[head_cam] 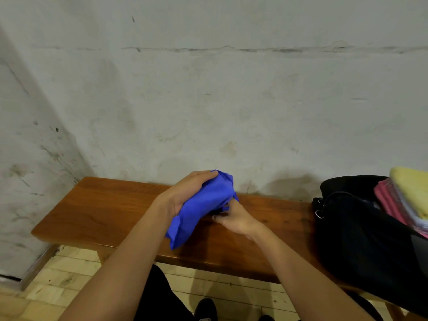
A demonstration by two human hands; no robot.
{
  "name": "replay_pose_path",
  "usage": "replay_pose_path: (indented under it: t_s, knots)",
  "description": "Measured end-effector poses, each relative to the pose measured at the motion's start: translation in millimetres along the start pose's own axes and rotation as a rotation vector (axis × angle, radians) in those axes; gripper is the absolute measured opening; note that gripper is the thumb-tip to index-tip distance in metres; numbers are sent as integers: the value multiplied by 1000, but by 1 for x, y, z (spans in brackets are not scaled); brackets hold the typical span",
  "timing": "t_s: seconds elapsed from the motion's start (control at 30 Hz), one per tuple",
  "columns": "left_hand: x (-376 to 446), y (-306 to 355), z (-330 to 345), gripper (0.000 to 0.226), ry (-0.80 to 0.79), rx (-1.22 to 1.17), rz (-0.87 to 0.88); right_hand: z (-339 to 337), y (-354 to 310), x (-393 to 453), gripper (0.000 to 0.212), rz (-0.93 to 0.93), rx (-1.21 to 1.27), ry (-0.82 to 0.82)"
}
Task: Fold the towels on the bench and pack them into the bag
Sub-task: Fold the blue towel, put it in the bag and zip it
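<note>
— So, starting at the left edge, what is there?

— A stained, scuffed plaster wall (208,100) runs behind everything; below it the left end of a brown wooden bench (92,209) stands bare; under the bench lies a pale tiled floor (69,279).

— And toward the middle?

— The left hand (185,193) comes in from below, fingers curled over the top of a bunched blue towel (203,209), holding it above the bench top; the cloth is crumpled, not folded flat, and one end hangs down toward the bench's front edge; just right of it the right hand (234,218) reaches in under the bundle, thumb and fingertips pinching a fold of the towel's underside, though the exact contact is partly hidden by the cloth.

— Further right?

— A stretch of bare bench, then a black bag (359,239) sitting on the bench's right end, its mouth open toward the wall, a metal ring showing on its left side; inside the opening lies a stack of folded towels; a pink towel (386,202) sits lowest in view, pale ones lie between, and a yellow towel (412,188) lies on top; the stack runs off the right edge.

— Anything below?

— Dark trousers and a black shoe (206,309) at the bottom, between the forearms.
</note>
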State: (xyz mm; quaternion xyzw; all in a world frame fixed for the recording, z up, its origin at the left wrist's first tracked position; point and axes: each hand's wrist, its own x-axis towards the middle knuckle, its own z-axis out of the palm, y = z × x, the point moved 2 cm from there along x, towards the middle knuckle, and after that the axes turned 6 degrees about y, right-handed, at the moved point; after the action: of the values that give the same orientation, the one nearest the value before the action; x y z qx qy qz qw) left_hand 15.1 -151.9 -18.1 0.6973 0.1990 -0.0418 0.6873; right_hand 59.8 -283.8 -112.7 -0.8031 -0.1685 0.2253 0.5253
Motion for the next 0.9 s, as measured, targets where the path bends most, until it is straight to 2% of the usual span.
replay_pose_path:
  t_s: [0.1, 0.17, 0.23, 0.3, 0.4, 0.5, 0.57, 0.67, 0.7, 0.8, 0.9]
  knots:
    - [-9, -2, 2, 25, -122, -140, -93, -1, 4, 4, 23, -4, -75, 77]
    - [-10, -3, -2, 28, -126, -265, -133, -6, 8, 8, 25, 19, -152, 113]
    - [-6, -4, -7, 31, -84, -387, -147, -11, 10, 9, 29, 39, -192, 131]
    - [-1, -6, -13, 29, -13, -493, -138, -16, 8, 9, 32, 53, -128, 185]
    - [4, -13, -25, 28, 98, -616, -107, -31, 7, 10, 34, 107, -31, 388]
    - [11, -34, -40, 23, 202, -666, -135, -43, 10, 13, 35, 55, 26, 483]
    - [16, -54, -47, 23, 244, -609, -203, -46, 11, 13, 35, 13, 27, 491]
    - [22, -88, -55, 24, 334, -388, -336, -47, 21, 13, 24, -47, -156, 441]
    - [24, -98, -60, 23, 388, -312, -366, -47, 28, 13, 28, -24, -234, 396]
    - [29, -122, -76, 20, 537, -148, -424, -48, 53, 9, 61, 142, -444, 272]
    - [31, -140, -89, 25, 621, 57, -434, -45, 70, 1, 73, 310, -653, 174]
